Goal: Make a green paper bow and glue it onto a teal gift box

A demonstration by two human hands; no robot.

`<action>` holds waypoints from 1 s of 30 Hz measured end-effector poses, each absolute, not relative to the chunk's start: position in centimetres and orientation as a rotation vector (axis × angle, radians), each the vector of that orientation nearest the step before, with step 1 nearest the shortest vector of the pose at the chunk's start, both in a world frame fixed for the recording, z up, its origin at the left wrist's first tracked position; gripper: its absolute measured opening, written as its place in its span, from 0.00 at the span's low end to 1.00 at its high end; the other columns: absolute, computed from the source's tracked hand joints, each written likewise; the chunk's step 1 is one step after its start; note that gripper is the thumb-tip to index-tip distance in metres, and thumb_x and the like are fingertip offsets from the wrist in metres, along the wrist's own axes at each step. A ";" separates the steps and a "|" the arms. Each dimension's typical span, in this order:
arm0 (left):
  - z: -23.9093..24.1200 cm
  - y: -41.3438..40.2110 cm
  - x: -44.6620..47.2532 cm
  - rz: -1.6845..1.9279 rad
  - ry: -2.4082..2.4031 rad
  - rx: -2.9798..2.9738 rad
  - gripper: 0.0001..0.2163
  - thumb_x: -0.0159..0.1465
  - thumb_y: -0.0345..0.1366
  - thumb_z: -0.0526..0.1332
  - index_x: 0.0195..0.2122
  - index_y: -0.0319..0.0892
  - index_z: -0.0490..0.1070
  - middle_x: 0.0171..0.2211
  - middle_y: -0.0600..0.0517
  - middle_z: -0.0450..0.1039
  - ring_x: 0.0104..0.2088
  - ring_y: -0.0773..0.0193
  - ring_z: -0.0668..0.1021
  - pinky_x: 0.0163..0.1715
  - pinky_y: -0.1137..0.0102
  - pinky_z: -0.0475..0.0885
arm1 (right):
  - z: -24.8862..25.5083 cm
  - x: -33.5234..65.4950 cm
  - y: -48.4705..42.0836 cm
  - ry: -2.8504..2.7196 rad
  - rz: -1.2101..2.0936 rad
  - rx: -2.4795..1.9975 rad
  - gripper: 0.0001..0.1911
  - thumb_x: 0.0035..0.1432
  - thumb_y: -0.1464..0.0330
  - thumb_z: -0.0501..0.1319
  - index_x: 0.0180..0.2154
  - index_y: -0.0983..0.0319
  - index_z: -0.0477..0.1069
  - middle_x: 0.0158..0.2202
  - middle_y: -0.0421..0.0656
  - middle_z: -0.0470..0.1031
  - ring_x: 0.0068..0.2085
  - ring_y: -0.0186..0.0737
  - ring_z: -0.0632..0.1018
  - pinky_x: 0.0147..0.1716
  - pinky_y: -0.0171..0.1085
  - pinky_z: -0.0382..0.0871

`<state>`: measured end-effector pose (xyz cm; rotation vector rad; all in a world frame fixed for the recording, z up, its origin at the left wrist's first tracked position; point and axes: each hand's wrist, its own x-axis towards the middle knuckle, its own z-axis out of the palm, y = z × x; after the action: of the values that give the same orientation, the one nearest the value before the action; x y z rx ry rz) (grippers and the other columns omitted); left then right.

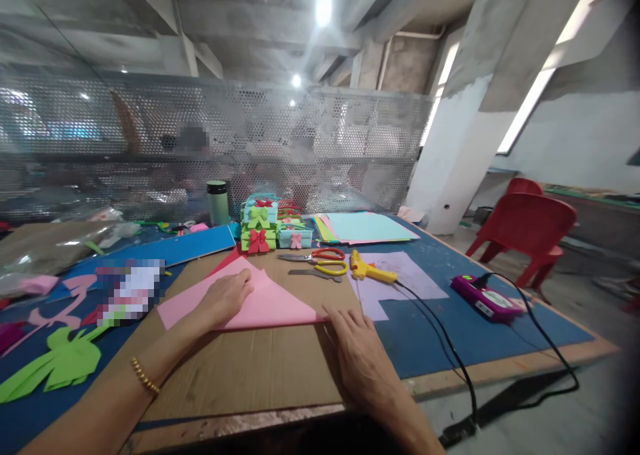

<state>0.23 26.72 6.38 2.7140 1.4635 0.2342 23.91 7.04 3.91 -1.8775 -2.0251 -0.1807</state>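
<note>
A pink paper sheet [270, 302] folded into a triangle lies on a brown cardboard sheet [250, 368]. My left hand [225, 298] rests flat on the paper's left half, fingers loosely curled and pressing down. My right hand [357, 352] lies flat on the cardboard, its fingertips touching the paper's lower right corner. Neither hand grips anything.
Behind the paper lie red-handled scissors [320, 255], yellow-handled scissors [325, 270] and a yellow glue gun [367, 268] with a black cord. Small paper gift boxes [260, 227], a green flask [218, 202], coloured paper sheets [365, 228], a purple device [485, 298], green paper cut-outs [60, 368]. Red chairs [530, 232] at right.
</note>
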 end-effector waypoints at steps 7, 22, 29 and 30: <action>6.7 26.4 0.6 0.222 1.509 2.668 0.07 0.69 0.37 0.47 0.39 0.44 0.63 0.40 0.43 0.78 0.42 0.50 0.78 0.35 0.64 0.62 | 4.6 23.9 7.2 -2.106 -0.162 -1.830 0.28 0.63 0.79 0.53 0.62 0.56 0.65 0.47 0.47 0.74 0.45 0.47 0.68 0.45 0.44 0.60; 6.7 25.6 1.1 0.332 1.674 2.550 0.07 0.66 0.36 0.50 0.36 0.43 0.66 0.44 0.43 0.76 0.46 0.52 0.78 0.39 0.63 0.67 | 2.8 25.3 8.0 -2.147 -0.337 -1.711 0.33 0.58 0.82 0.52 0.62 0.57 0.65 0.48 0.49 0.74 0.44 0.48 0.71 0.42 0.45 0.63; 7.3 25.6 1.2 0.330 1.628 2.561 0.09 0.68 0.37 0.47 0.37 0.44 0.66 0.42 0.45 0.78 0.43 0.51 0.79 0.36 0.63 0.65 | 2.8 25.2 8.0 -2.131 -0.442 -1.722 0.35 0.56 0.84 0.50 0.62 0.57 0.66 0.47 0.49 0.74 0.43 0.47 0.72 0.40 0.44 0.65; 7.4 25.7 1.2 0.330 1.620 2.565 0.09 0.68 0.37 0.47 0.37 0.44 0.66 0.41 0.45 0.78 0.43 0.51 0.79 0.36 0.63 0.65 | 2.8 25.2 8.0 -2.123 -0.445 -1.717 0.35 0.56 0.84 0.50 0.62 0.58 0.66 0.47 0.49 0.74 0.43 0.47 0.72 0.40 0.44 0.65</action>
<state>1.15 25.71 7.36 2.5646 1.6202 0.3303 25.16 8.02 2.83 -1.7175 -2.1225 -0.4453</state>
